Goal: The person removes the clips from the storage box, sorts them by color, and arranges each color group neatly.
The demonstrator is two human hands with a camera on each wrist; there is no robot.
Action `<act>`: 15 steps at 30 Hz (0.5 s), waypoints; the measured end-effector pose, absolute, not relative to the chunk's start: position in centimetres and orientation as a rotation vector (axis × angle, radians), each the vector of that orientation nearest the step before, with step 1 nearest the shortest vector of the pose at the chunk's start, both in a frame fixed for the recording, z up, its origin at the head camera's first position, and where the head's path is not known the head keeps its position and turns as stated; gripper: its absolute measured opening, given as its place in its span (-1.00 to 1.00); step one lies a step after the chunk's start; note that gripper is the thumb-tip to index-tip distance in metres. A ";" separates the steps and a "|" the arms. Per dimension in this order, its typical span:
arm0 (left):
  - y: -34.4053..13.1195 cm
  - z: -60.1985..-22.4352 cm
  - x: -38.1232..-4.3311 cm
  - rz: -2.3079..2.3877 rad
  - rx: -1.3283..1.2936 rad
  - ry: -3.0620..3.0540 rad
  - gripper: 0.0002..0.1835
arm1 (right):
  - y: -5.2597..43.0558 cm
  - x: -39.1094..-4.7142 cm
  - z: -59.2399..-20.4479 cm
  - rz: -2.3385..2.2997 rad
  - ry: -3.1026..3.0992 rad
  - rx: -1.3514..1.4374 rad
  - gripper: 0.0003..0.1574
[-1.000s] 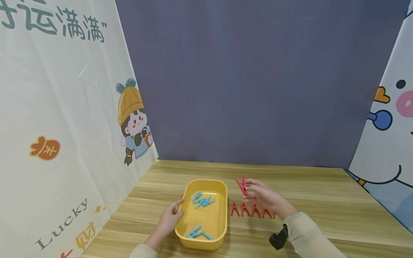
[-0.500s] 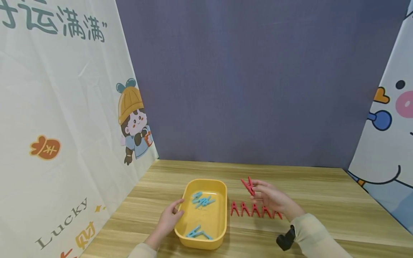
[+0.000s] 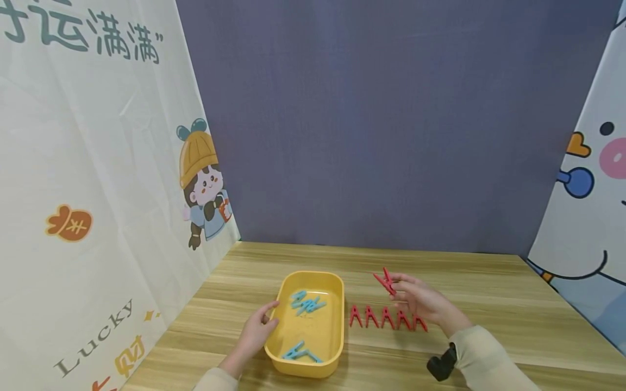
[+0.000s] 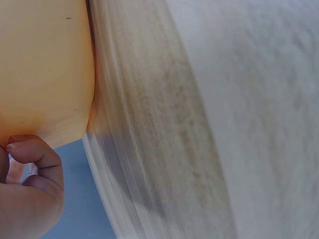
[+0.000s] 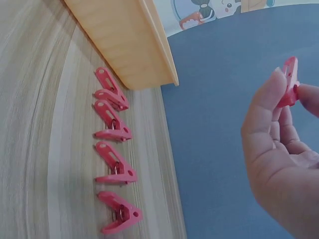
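My left hand point(image 3: 254, 332) grips the left rim of a yellow plastic basin point(image 3: 339, 331); the left wrist view shows curled fingers point(image 4: 42, 157) at the basin wall point(image 4: 45, 64). Inside the basin lie several light blue clothespins point(image 3: 309, 305) in two groups. Above the table, my right hand point(image 3: 420, 300) pinches a red clothespin point(image 3: 386, 282) between thumb and fingertips. Below that hand, several more red clothespins point(image 3: 370, 316) are lined up in a row to the right of the basin. In the right wrist view the held red clothespin point(image 5: 289, 82) is partly covered by the fingers.
A wood-grain table point(image 3: 464, 288) carries everything. Behind it hangs a plain grey-blue cloth point(image 3: 371, 136), with printed white cloths at the left point(image 3: 112, 163) and right point(image 3: 582, 228). A black heart-shaped piece point(image 3: 442, 364) sits at the right sleeve.
My right hand has moved to the right with the red clothespin, bringing the last red clothespin of the row into full view. The left hand and the basin stay in place.
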State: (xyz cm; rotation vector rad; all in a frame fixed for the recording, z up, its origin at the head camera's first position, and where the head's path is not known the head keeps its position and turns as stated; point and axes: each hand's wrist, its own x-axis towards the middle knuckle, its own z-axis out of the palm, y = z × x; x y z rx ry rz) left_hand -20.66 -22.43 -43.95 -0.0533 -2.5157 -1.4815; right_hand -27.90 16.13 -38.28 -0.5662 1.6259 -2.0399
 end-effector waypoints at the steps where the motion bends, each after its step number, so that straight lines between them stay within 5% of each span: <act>1: -22.4 -43.9 -20.6 -1.484 -0.053 -2.515 -0.56 | 16.3 -27.9 -38.3 -2.040 1.630 -0.567 -0.66; 15: -22.3 -43.7 -20.5 -1.496 -0.055 -2.517 -0.56 | 17.6 -28.2 -38.8 -2.145 1.459 -0.536 -0.69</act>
